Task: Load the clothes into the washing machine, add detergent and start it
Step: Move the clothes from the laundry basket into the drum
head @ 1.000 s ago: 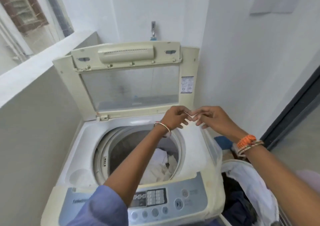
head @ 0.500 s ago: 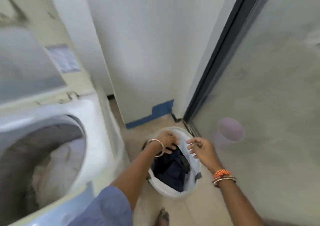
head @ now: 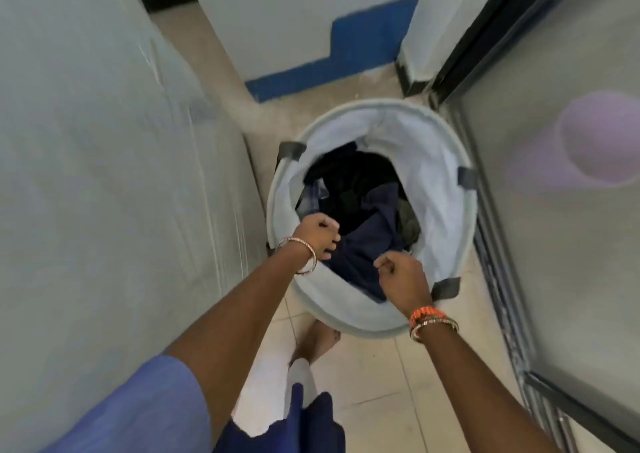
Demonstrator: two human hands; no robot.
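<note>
A round white laundry basket (head: 446,161) stands on the tiled floor below me, holding dark clothes. On top lies a navy garment (head: 367,248). My left hand (head: 317,232) is curled into a fist gripping the garment's near left edge. My right hand (head: 403,276), also curled, grips its near right edge. Further dark and checked clothes (head: 349,185) lie deeper in the basket. The washing machine's white side panel (head: 104,175) fills the left of the view; its tub is out of sight.
A glass sliding door with a dark frame (head: 554,210) runs along the right, close to the basket. A white wall with a blue skirting (head: 346,61) closes the far end. My bare foot (head: 317,341) stands on the tiles just before the basket.
My view swung from the machine's tub down to the basket. Both hands dropped from above the tub into the basket and closed on the navy garment.
</note>
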